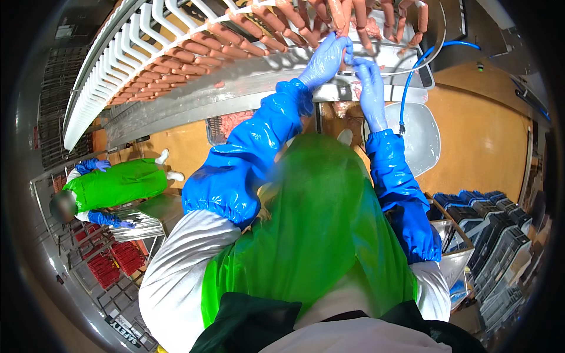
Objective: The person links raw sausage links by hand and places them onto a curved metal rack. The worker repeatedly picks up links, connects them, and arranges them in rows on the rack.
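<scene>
Linked sausages (229,42) hang in rows from a long curved rack with white hooks (145,33). My left hand (324,59), in a blue glove, is at the rack's right end, its fingers closed around the lower part of a hanging sausage link. My right hand (371,86), also gloved, is just right of it, thumb and fingertips close together beside the same link; whether they pinch anything is too small to tell. More sausage strands (388,20) hang to the right, above a white surface with bits of pink meat.
A metal ledge (176,106) runs beneath the rack. Below are a crate of pink meat (234,121) and a whitish tub (419,141). A blue hose (408,79) hangs at right. A co-worker (119,183) is at far left; stacked crates (494,229) stand at lower right.
</scene>
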Demonstrator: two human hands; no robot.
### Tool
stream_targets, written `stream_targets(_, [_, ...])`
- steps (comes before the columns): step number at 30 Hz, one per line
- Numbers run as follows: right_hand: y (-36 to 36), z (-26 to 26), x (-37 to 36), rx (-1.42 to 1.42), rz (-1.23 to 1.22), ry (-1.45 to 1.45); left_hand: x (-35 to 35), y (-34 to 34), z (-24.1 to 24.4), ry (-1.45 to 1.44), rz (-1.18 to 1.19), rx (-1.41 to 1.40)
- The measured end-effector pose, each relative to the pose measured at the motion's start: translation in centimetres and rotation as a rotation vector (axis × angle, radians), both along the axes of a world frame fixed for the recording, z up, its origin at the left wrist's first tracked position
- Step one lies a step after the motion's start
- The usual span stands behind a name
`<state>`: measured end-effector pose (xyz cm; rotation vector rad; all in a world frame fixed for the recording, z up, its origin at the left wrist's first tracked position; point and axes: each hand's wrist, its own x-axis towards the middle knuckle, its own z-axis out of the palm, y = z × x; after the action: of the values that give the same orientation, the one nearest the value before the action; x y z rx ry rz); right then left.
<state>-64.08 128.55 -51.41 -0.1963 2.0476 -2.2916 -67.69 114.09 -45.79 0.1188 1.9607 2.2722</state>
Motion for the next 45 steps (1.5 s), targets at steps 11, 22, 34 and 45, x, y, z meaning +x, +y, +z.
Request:
stream_targets(11, [-5.1,4.4,6.1,0.371,-0.288,0.310,1.2,-3.1,6.7,-0.487,-0.285,0.620])
stream_targets(22, [-8.6,1.5,15.8,-0.227,-0.261,-0.246,-0.3,-10.3,3.5,-0.501,-0.513,0.715])
stream_targets(34, [-11.2,5.8,17.0,-0.334,-0.018,-0.518,9.3,-8.8,0.3,-0.509,-0.406,0.692])
stream_targets(45, [-12.9,6.4,15.6,0.138,-0.251,0.035,9.1,-9.3,3.2,-0.471,-0.255,0.513])
